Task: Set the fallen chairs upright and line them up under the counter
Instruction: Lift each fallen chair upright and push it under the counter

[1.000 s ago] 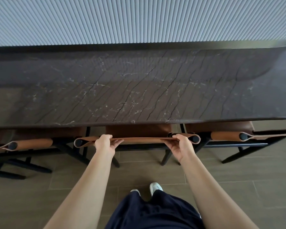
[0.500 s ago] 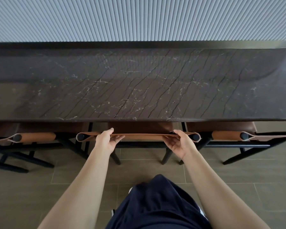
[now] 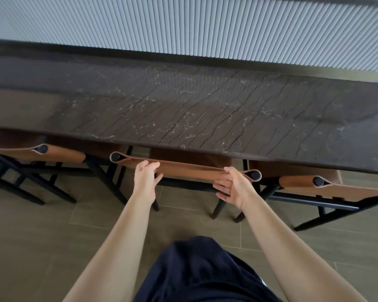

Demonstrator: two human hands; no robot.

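Brown leather backrest of the middle chair [image 3: 188,168] spans between both hands, its seat tucked under the counter [image 3: 183,110] beyond them. The left hand [image 3: 145,178] curls fingers over the top edge; the right hand [image 3: 234,188] hooks its thumb over it, fingers spread below.

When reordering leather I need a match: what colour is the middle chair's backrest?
The backrest is plain tan brown, best seen in the head view.

The counter [image 3: 205,110] overhangs the middle chair [image 3: 190,168] — left chair [image 3: 59,154] and right chair [image 3: 297,182] flank it closely, floor [image 3: 42,236] open nearer.
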